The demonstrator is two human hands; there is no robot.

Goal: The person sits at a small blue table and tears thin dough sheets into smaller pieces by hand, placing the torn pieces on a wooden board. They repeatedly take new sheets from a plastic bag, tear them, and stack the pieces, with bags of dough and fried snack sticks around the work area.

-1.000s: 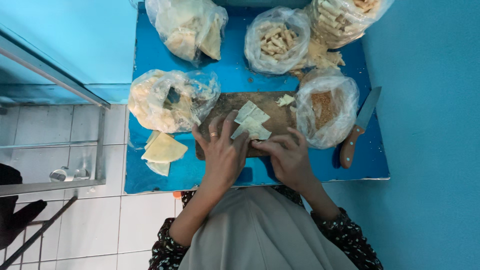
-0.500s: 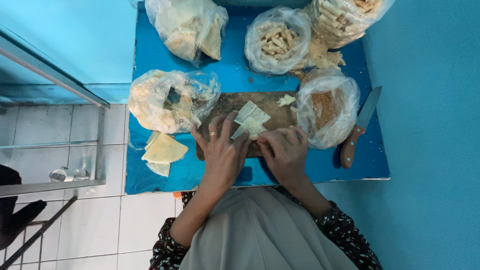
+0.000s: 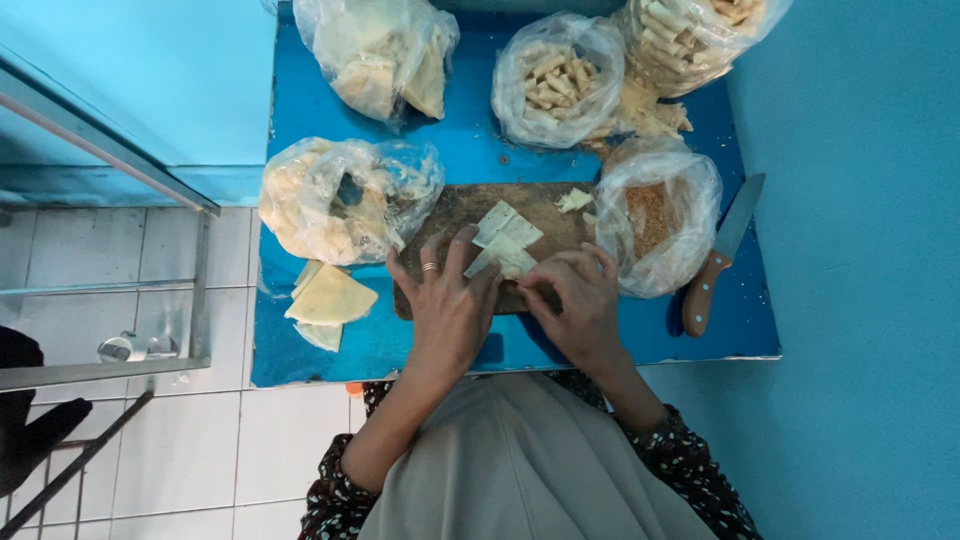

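A dark wooden cutting board (image 3: 455,210) lies on the blue table (image 3: 520,160). Pale flat pastry strips (image 3: 505,235) lie on the board. My left hand (image 3: 450,305), with a ring on one finger, rests flat on the board's near edge with its fingertips touching the strips. My right hand (image 3: 580,300) is curled beside it, its fingertips pinched on the near end of the strips. A small pastry scrap (image 3: 573,200) sits at the board's far right.
A wooden-handled knife (image 3: 720,255) lies at the right of the table. Plastic bags hold food: triangular sheets (image 3: 330,205), crumbs (image 3: 655,220), rolled pieces (image 3: 555,80), more sheets (image 3: 385,50). Loose yellow triangles (image 3: 330,298) lie left of the board. White tiled floor lies below.
Both hands have drawn closer together over the pastry strips; the right hand curled its fingers in onto them. The strips shifted slightly.
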